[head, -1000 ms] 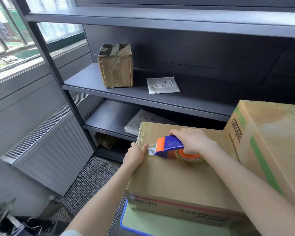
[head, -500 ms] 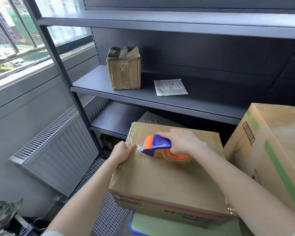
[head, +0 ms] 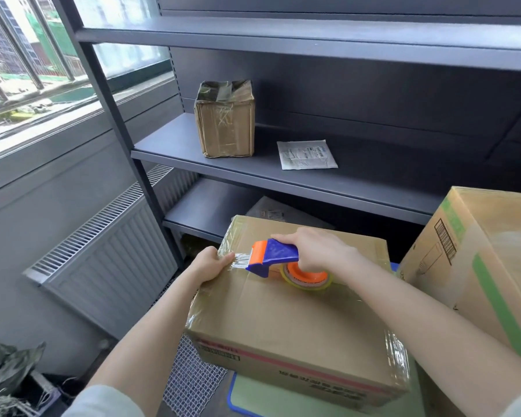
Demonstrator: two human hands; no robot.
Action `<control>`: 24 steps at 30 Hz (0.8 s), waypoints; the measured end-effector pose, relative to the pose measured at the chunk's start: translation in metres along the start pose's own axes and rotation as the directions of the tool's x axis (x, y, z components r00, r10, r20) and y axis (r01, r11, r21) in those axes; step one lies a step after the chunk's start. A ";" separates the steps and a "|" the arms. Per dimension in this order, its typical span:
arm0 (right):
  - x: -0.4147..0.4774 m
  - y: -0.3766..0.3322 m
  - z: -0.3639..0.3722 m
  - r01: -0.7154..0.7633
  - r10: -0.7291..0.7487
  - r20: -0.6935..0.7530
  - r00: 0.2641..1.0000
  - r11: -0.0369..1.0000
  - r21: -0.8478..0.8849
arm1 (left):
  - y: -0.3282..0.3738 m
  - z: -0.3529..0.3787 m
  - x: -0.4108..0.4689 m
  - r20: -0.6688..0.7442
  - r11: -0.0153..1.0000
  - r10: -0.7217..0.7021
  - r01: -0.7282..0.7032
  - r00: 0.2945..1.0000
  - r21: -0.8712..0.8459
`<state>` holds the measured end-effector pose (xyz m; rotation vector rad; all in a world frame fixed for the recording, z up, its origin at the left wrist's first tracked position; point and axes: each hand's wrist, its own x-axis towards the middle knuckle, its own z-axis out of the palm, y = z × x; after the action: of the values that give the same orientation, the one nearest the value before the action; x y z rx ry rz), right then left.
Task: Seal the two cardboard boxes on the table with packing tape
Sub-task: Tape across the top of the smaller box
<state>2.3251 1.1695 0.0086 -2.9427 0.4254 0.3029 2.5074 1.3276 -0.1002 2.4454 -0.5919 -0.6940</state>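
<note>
A closed brown cardboard box (head: 283, 320) lies in front of me on a green, blue-edged surface (head: 259, 400). My right hand (head: 319, 251) grips a blue and orange tape dispenser (head: 275, 257) whose roll (head: 307, 276) rests on the box top. A short strip of clear tape (head: 239, 260) stretches from the dispenser's blade to the box's left edge. My left hand (head: 209, 264) presses that tape end down over the edge. A second, larger box (head: 481, 266) with green tape stands tilted at the right.
A dark metal shelf unit (head: 313, 182) stands behind the boxes, holding a small taped box (head: 224, 120) and a white packet (head: 307, 154). A radiator (head: 109, 251) lines the left wall under a window. A metal grate (head: 193, 377) covers the floor below.
The dispenser has drawn slightly rightwards from the box's left edge, so a little more tape shows. My left hand stays on the tape end. The camera has shifted.
</note>
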 end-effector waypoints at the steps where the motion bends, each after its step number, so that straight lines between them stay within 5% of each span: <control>1: -0.003 0.004 -0.001 -0.010 0.010 0.013 1.000 1.000 0.015 | 0.004 0.003 -0.001 0.000 1.000 0.006 -0.006 1.000 -0.009; 11: -0.033 0.059 -0.008 -0.093 0.085 0.084 0.993 0.991 0.096 | 0.012 0.014 -0.005 -0.041 0.999 -0.002 0.000 0.999 -0.036; 15: -0.041 0.056 -0.001 -0.077 0.073 0.052 0.996 0.993 0.084 | 0.029 0.011 -0.010 -0.020 0.995 0.003 -0.001 1.000 0.100; 20: -0.047 0.052 0.001 -0.046 0.045 -0.017 0.999 0.998 -0.033 | 0.051 0.045 -0.039 -0.121 0.870 0.390 -0.322 0.913 0.373; 24: -0.050 0.046 0.003 -0.056 0.054 -0.032 0.998 0.994 -0.089 | 0.056 0.077 -0.055 -0.050 0.769 0.438 -0.345 0.898 0.538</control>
<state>2.2643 1.1395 0.0114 -3.0306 0.5104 0.2930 2.4057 1.2866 -0.1044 2.6787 -1.3189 -0.1458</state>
